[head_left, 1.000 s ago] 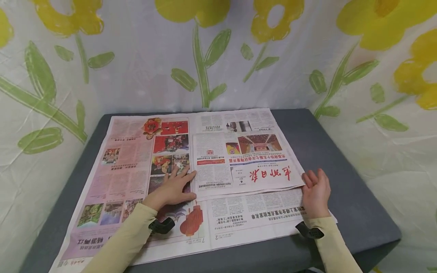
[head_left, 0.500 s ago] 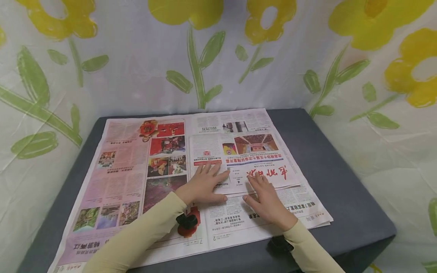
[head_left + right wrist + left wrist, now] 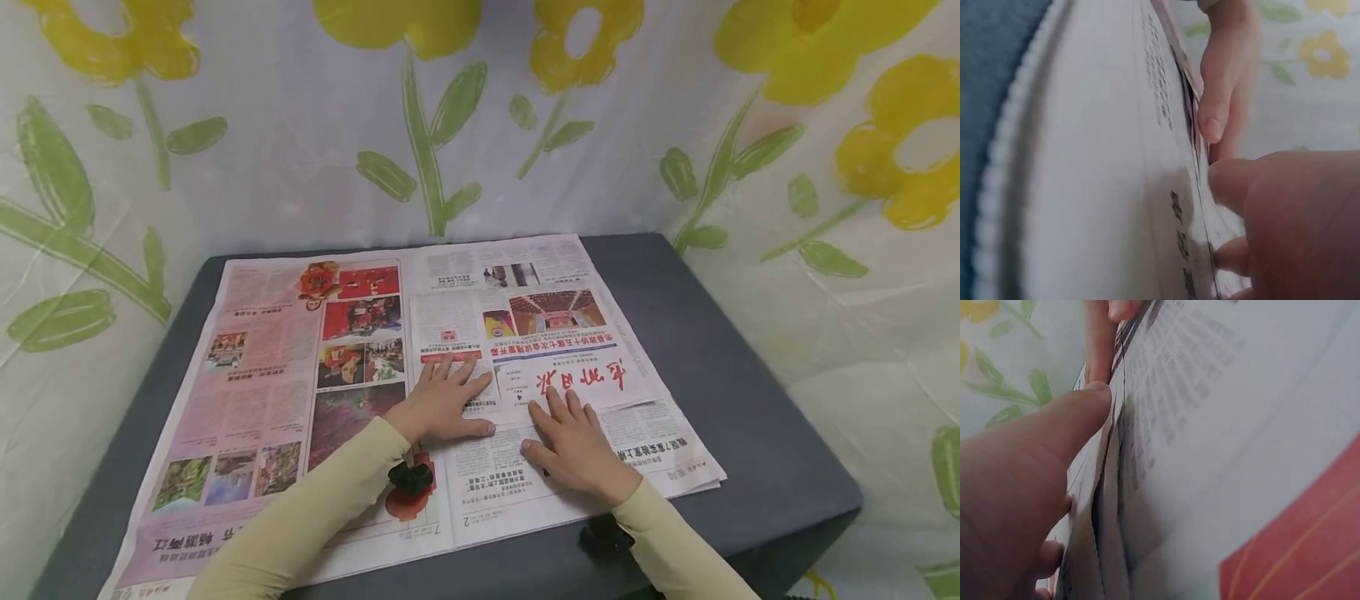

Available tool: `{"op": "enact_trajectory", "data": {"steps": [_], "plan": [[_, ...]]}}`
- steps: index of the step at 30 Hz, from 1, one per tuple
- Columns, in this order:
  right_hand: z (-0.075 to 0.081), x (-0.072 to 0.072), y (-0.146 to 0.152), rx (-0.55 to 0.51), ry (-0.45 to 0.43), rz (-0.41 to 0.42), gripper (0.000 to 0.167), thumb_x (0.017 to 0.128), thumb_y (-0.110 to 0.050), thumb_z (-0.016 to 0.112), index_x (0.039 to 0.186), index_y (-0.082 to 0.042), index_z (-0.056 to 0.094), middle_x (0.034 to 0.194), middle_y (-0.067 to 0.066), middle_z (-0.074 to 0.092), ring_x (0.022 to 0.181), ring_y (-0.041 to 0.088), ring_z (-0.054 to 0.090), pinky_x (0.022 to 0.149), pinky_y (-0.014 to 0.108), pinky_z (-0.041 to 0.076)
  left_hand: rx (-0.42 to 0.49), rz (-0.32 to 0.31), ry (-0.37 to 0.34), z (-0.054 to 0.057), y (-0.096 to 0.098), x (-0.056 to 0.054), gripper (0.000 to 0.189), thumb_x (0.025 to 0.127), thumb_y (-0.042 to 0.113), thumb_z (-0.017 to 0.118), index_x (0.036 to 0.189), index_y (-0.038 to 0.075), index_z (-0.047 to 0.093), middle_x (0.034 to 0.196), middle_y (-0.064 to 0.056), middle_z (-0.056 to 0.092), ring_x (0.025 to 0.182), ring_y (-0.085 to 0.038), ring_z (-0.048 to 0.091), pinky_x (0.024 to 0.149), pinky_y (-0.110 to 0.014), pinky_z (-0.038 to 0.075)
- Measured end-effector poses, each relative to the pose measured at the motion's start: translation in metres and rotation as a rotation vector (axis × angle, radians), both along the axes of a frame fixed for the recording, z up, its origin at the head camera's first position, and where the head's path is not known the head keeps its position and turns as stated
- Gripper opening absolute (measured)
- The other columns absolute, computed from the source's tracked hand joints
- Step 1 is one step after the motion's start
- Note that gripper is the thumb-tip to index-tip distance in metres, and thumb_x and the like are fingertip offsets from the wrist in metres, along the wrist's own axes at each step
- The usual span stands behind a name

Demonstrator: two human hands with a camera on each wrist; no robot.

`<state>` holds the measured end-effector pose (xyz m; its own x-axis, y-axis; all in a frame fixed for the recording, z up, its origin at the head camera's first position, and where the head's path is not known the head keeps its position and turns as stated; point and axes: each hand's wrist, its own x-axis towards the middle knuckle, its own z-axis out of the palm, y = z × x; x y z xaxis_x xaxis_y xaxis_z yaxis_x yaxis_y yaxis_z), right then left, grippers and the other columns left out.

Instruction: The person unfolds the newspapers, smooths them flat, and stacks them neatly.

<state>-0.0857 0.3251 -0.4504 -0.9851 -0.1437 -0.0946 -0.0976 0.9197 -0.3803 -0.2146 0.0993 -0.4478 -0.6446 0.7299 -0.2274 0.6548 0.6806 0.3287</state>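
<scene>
A large newspaper (image 3: 525,492) lies spread out, its print upside down in the head view. On its right half rests a smaller folded newspaper (image 3: 555,367) with a red masthead. My left hand (image 3: 444,404) lies with fingers spread on the lower left part of the folded one. Beside it, my right hand (image 3: 573,442) touches the lower edge with its fingertips, fingers spread. Both wrist views show thumbs and fingers along the layered paper edges, including the left hand (image 3: 1016,450) and the right hand (image 3: 1304,212). Neither hand grips anything.
The newspaper covers much of a dark grey table (image 3: 750,417). Behind and around it hangs a pale curtain (image 3: 300,183) printed with yellow flowers and green leaves. Dark straps sit on both wrists.
My right hand has left the folded newspaper's right corner and moved left onto its lower edge. My left hand has moved right onto it. In the last half second both hands barely shift.
</scene>
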Motion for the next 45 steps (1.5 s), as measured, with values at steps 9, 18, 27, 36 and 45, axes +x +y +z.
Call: {"op": "enact_trajectory", "data": {"steps": [9,18,27,36,45], "plan": [[0.009,-0.020,0.006,0.093,-0.063,-0.017,0.066,0.103,-0.043,0.054,0.156,-0.006,0.041,0.165,0.032,0.023,0.152,0.059,0.015,0.117,0.076,0.017,-0.030,0.006,0.021,0.005,-0.004,0.008,0.089,0.089,0.069,0.063,0.161,0.025,0.035,0.171,-0.014,0.021,0.159,-0.046,0.007,0.125,-0.067,0.011],[0.008,-0.043,0.016,0.118,-0.092,-0.047,0.066,0.104,-0.045,0.049,0.158,-0.009,0.038,0.166,0.033,0.017,0.153,0.059,0.010,0.118,0.076,0.013,-0.018,-0.015,0.057,0.005,-0.001,0.029,0.092,0.085,0.073,0.065,0.158,0.023,0.041,0.167,-0.019,0.030,0.156,-0.050,0.017,0.123,-0.067,0.016],[0.004,-0.078,0.017,0.133,-0.100,-0.058,0.067,0.104,-0.048,0.047,0.160,-0.013,0.035,0.167,0.033,0.013,0.153,0.059,0.008,0.119,0.076,0.010,-0.038,-0.033,0.110,0.010,0.006,0.041,0.093,0.084,0.076,0.063,0.157,0.022,0.043,0.162,-0.021,0.038,0.153,-0.042,0.032,0.124,-0.065,0.017],[0.000,-0.122,0.007,0.112,-0.129,-0.049,0.069,0.104,-0.054,0.044,0.163,-0.021,0.029,0.169,0.029,0.006,0.155,0.056,0.002,0.122,0.072,0.008,-0.044,-0.076,0.153,0.014,0.021,0.052,0.092,0.083,0.078,0.061,0.155,0.021,0.046,0.157,-0.020,0.046,0.149,-0.035,0.041,0.125,-0.065,0.013],[-0.006,-0.139,-0.002,0.061,-0.138,-0.032,0.070,0.104,-0.055,0.043,0.164,-0.024,0.025,0.171,0.024,0.003,0.156,0.054,-0.002,0.124,0.070,0.004,0.008,0.010,0.196,0.000,0.035,0.058,0.073,0.093,0.062,0.061,0.150,0.017,0.053,0.153,-0.022,0.050,0.144,-0.039,0.047,0.116,-0.067,0.034]]}}
